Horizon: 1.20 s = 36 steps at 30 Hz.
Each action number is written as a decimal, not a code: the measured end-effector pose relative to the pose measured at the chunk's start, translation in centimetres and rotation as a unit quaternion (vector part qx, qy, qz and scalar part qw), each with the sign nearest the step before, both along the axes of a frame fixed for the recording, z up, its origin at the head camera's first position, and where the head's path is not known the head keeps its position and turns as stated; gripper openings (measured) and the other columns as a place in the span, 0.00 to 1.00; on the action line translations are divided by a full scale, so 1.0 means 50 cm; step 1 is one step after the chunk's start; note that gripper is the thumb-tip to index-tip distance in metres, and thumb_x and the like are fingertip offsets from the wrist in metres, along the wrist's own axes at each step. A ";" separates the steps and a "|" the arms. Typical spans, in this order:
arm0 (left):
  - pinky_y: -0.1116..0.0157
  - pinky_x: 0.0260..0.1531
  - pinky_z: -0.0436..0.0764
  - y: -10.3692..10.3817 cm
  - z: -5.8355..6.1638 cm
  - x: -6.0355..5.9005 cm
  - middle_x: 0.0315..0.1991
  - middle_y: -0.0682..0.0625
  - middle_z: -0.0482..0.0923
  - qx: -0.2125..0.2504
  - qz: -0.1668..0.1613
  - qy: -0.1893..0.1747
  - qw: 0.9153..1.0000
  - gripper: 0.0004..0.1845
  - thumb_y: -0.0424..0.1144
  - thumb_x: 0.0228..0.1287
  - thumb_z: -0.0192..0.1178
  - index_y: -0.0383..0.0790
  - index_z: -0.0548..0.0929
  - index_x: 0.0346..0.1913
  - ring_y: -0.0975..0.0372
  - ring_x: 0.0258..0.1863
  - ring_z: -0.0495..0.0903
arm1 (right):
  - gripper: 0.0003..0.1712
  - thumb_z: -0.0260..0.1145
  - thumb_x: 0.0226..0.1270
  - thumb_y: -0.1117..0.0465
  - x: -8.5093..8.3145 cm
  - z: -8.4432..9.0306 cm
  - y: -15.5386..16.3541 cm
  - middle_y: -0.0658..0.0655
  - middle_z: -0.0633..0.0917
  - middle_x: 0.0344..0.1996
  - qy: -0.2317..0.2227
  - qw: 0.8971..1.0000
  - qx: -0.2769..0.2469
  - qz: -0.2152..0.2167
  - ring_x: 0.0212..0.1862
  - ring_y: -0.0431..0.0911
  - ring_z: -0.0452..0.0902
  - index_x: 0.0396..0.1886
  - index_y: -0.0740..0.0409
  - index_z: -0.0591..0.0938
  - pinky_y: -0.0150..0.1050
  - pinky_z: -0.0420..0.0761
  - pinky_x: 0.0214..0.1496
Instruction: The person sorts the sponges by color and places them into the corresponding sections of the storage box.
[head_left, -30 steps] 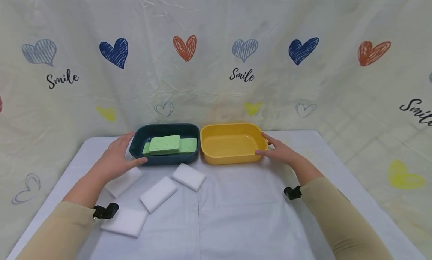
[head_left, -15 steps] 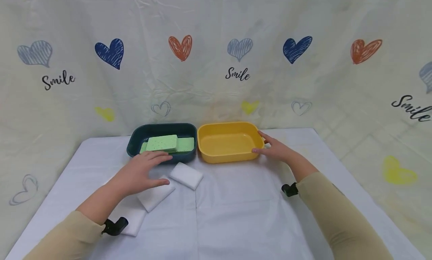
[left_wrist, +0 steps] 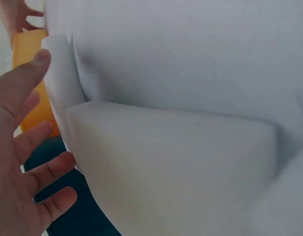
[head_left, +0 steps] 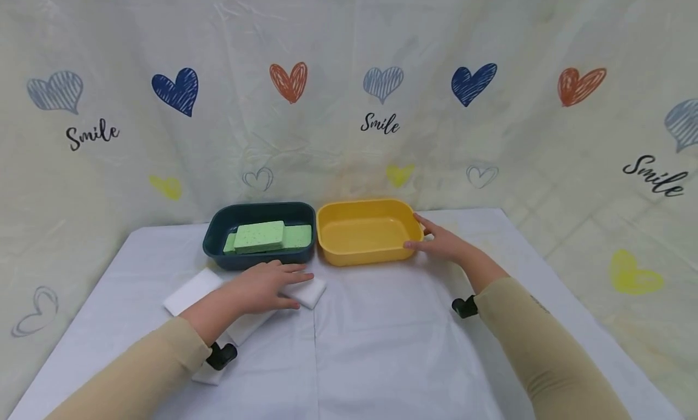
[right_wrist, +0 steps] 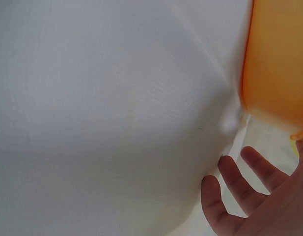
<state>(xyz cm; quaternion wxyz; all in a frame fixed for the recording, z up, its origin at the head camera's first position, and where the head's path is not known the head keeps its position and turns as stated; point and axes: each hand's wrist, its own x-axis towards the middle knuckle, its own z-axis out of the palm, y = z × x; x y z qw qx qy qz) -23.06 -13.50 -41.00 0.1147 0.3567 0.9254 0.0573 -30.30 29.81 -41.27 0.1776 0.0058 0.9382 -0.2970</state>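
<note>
My left hand (head_left: 260, 288) hovers with fingers loosely extended over a white sponge block (head_left: 314, 294) in front of the containers. In the left wrist view its thumb and fingertips are right at the edges of that block. More white sponges (head_left: 192, 290) lie on the table under and beside the left arm, partly hidden. My right hand (head_left: 440, 243) rests at the right end of the yellow container (head_left: 362, 258), thumb at the front, index finger at the back corner; its other fingers spread free in the right wrist view. Green sponges (head_left: 259, 236) sit stacked in the dark green container (head_left: 231, 262).
Both containers stand side by side near the back edge of the white-covered table (head_left: 382, 347). Behind them hangs a pale backdrop (head_left: 327, 147) printed with hearts and the word "Smile". A small black camera (head_left: 465, 307) sits at the right wrist.
My left hand has left the dark green container's left end and moved right and toward me, over the white sponges. The right hand stays at the yellow container.
</note>
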 end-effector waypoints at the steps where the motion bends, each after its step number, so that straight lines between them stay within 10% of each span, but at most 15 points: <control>1: 0.50 0.64 0.69 0.003 -0.003 -0.003 0.74 0.54 0.63 -0.005 -0.002 0.002 1.000 0.36 0.59 0.63 0.64 0.60 0.68 0.73 0.51 0.65 0.69 | 0.66 0.66 0.52 0.23 0.000 -0.001 0.001 0.69 0.62 0.70 0.000 1.000 -0.001 0.001 0.67 0.66 0.59 0.81 0.36 0.42 0.68 0.59 0.68; 21: 0.53 0.59 0.75 0.045 -0.005 -0.010 0.59 0.52 0.77 -0.015 0.025 0.001 1.000 0.31 0.61 0.60 0.66 0.65 0.76 0.67 0.56 0.56 0.75 | 0.63 0.66 0.55 0.26 -0.001 -0.006 0.003 0.68 0.64 0.68 0.006 1.000 0.001 0.010 0.64 0.65 0.63 0.81 0.36 0.41 0.67 0.63 0.67; 36: 0.50 0.63 0.71 -0.012 -0.008 -0.003 0.64 0.54 0.75 -0.010 0.068 -0.012 0.998 0.33 0.58 0.59 0.69 0.63 0.75 0.68 0.53 0.63 0.73 | 0.66 0.66 0.50 0.23 -0.002 -0.011 0.005 0.68 0.63 0.69 -0.001 1.000 -0.002 -0.001 0.65 0.65 0.62 0.81 0.33 0.41 0.68 0.63 0.66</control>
